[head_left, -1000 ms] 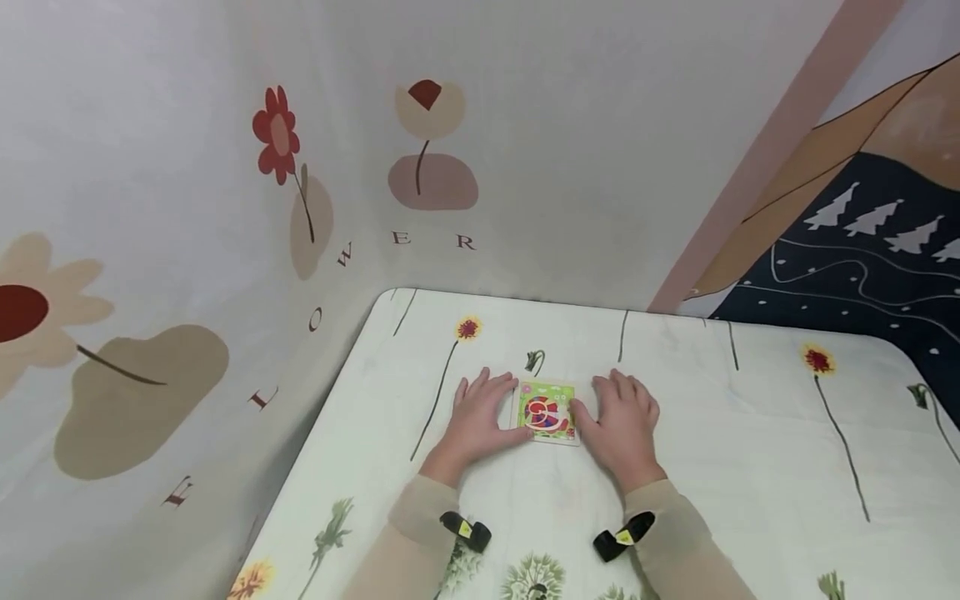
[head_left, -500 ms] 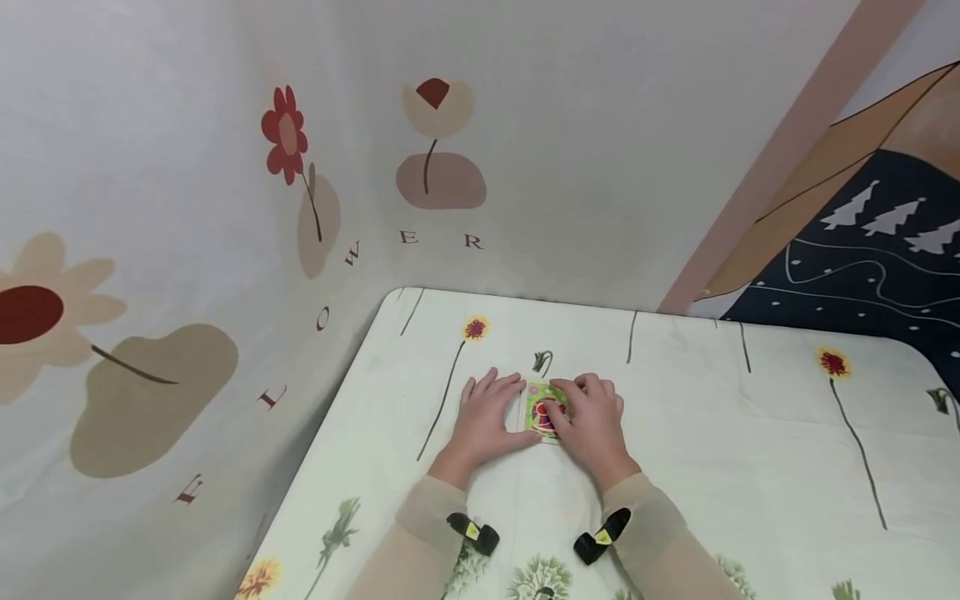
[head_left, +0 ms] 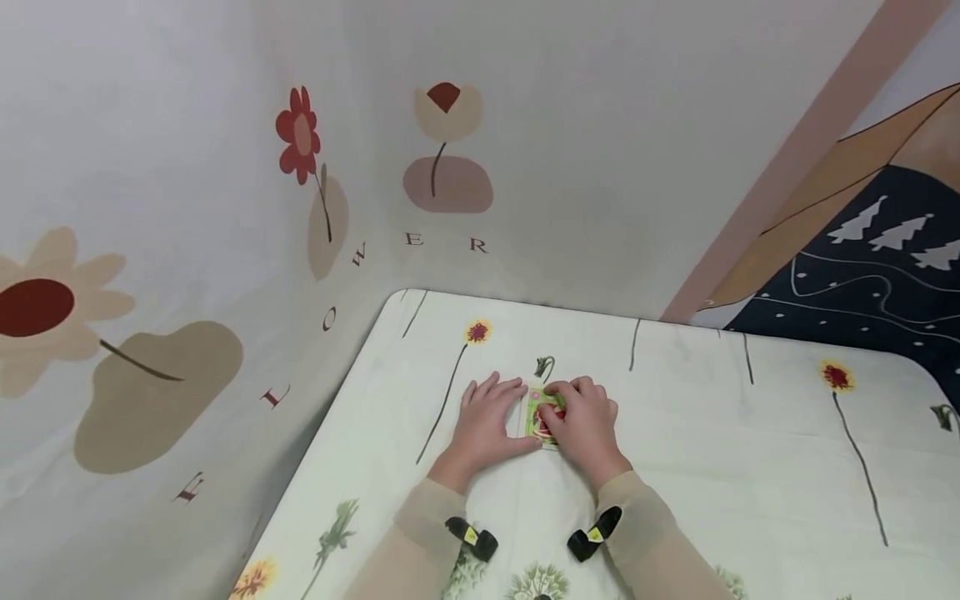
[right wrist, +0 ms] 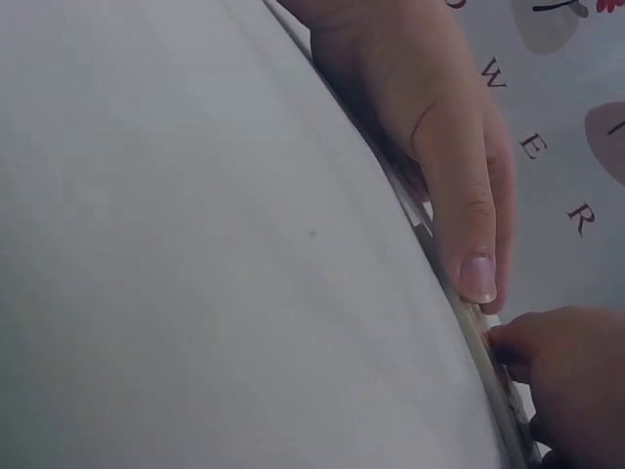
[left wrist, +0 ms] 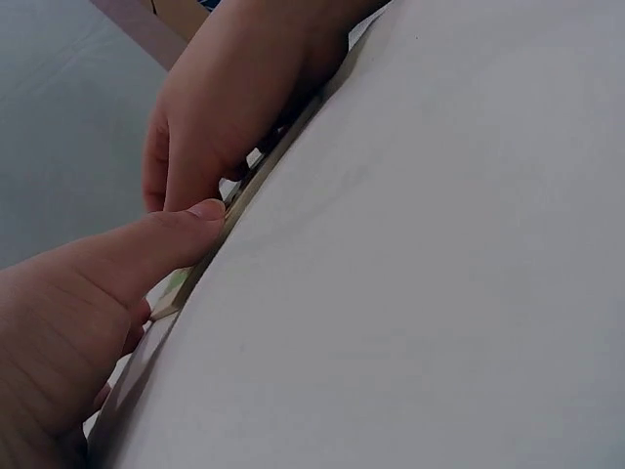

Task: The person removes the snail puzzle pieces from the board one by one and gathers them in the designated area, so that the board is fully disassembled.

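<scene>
A small square snail puzzle, green with a red and purple shell, lies flat on the table between the hands. My left hand rests along its left side, fingers spread and fairly straight. The left thumb lies at the near edge, as the left wrist view also shows with the puzzle's pale rim. Over the right half of the puzzle, my right hand bends its thumb and forefinger toward each other around a red puzzle piece on the face. The right palm and fingers cover the puzzle's right side.
A white cloth with printed flowers covers the table. Pale curtains with printed flowers and letters hang behind and to the left; a dark tree-patterned fabric is at the back right. Black straps with small cameras sit on both wrists.
My right hand has moved left from beside the puzzle's right edge onto its face, with thumb and forefinger closing in. The left hand stays at the left side. The head view has shifted slightly.
</scene>
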`<state>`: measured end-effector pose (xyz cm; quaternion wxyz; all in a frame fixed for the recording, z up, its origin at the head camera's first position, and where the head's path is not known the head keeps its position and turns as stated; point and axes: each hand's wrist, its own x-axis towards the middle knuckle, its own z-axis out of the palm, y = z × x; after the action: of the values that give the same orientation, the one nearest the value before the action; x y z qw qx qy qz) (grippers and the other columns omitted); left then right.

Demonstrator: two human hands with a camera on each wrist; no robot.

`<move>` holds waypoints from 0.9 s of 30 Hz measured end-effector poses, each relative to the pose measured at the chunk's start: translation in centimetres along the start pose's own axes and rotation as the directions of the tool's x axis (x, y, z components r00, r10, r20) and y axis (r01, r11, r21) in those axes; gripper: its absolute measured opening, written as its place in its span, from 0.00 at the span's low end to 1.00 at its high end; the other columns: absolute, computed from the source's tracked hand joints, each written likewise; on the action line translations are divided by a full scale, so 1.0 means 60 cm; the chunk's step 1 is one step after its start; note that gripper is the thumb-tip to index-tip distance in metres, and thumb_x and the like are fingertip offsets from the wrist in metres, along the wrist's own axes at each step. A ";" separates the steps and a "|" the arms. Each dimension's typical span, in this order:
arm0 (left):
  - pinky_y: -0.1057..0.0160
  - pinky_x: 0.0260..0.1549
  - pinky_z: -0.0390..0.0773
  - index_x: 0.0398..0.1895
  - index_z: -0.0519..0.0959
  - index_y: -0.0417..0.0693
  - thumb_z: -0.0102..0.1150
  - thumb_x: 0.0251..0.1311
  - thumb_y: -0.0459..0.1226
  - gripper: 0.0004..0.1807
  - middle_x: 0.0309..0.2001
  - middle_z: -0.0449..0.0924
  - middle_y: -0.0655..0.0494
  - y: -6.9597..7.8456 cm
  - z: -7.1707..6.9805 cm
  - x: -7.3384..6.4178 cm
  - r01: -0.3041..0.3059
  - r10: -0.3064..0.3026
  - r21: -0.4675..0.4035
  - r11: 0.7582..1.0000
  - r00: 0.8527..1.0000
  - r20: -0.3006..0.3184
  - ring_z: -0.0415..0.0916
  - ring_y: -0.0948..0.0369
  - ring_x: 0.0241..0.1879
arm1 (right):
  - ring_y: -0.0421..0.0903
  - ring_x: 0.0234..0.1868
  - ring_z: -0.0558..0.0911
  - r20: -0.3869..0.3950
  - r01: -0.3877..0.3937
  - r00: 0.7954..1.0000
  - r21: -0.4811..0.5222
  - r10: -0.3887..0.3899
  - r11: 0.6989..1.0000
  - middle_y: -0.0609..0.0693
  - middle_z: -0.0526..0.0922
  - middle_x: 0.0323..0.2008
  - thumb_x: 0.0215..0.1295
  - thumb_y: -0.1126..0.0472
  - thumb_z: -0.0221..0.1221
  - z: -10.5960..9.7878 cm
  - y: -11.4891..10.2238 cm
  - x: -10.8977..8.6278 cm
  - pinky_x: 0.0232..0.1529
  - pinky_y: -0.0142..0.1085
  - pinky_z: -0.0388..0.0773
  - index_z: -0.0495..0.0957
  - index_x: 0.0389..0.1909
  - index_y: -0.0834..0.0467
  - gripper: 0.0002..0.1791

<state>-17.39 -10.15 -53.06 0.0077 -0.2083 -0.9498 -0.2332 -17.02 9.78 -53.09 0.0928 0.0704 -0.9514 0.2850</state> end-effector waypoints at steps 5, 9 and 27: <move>0.34 0.77 0.46 0.77 0.74 0.53 0.72 0.55 0.65 0.49 0.78 0.69 0.57 0.000 0.002 0.005 0.001 -0.001 0.003 1.000 1.000 0.000 0.53 0.46 0.82 | 0.59 0.51 0.72 0.005 -0.016 1.000 0.008 0.016 1.000 0.53 0.76 0.48 0.71 0.51 0.70 -0.004 -0.004 0.003 0.55 0.61 0.63 0.87 0.55 0.52 0.16; 0.35 0.77 0.46 0.78 0.72 0.53 0.72 0.55 0.65 0.51 0.78 0.69 0.57 0.000 0.003 0.005 0.017 -0.017 0.010 1.000 1.000 0.008 0.53 0.47 0.82 | 0.61 0.56 0.71 0.035 -0.029 0.999 0.005 0.029 1.000 0.53 0.77 0.49 0.72 0.52 0.69 -0.001 -0.005 0.003 0.59 0.63 0.60 0.86 0.56 0.52 0.16; 0.34 0.77 0.46 0.79 0.70 0.51 0.75 0.54 0.64 0.52 0.77 0.70 0.55 -0.001 0.005 0.003 0.004 -0.004 -0.011 1.000 1.000 0.000 0.54 0.45 0.81 | 0.53 0.56 0.79 -0.085 0.059 0.995 0.120 -0.049 0.991 0.47 0.90 0.47 0.66 0.58 0.75 0.010 0.003 0.002 0.66 0.61 0.57 0.87 0.51 0.53 0.15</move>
<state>-17.58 -10.01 -53.34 0.0063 -0.2066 -0.9489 -0.2386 -17.22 9.60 -53.64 0.1351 0.0900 -0.9253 0.3428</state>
